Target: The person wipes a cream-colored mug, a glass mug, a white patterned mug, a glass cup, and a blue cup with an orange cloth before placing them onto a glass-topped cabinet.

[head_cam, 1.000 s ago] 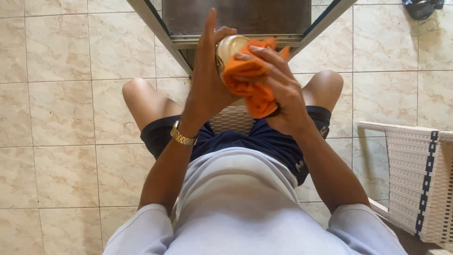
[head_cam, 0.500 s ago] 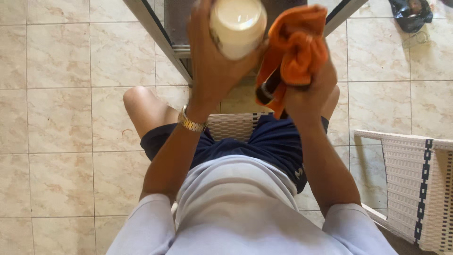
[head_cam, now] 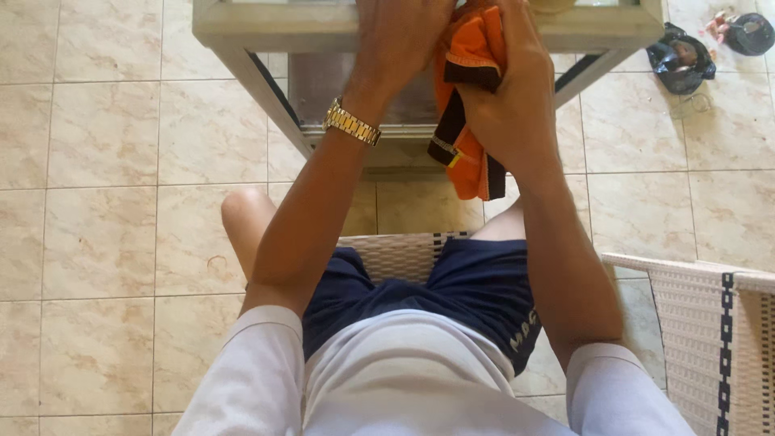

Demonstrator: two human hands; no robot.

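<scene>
I sit on a white wicker seat (head_cam: 397, 255), both arms stretched forward over a pale-framed table (head_cam: 266, 31). My left hand (head_cam: 400, 36), with a gold watch (head_cam: 352, 122) on the wrist, lies over the table's near edge; its fingers are cut off by the top of the picture. Beside it, my right hand (head_cam: 508, 97) grips a bunched orange cloth with dark trim (head_cam: 468, 97), which hangs down in front of the table edge. A tan rounded thing (head_cam: 554, 5) peeks out at the top edge, right of my right hand.
The table has slanted legs and a lower shelf (head_cam: 323, 97) over a beige tiled floor (head_cam: 97, 210). Another white wicker chair with dark trim (head_cam: 710, 323) stands at the right. Dark small objects (head_cam: 682, 58) lie on the floor at the upper right.
Both hands have moved forward and up to the table's edge. The cream-coloured jar that my left hand held up is no longer seen in it. The view tilted forward, showing the table frame.
</scene>
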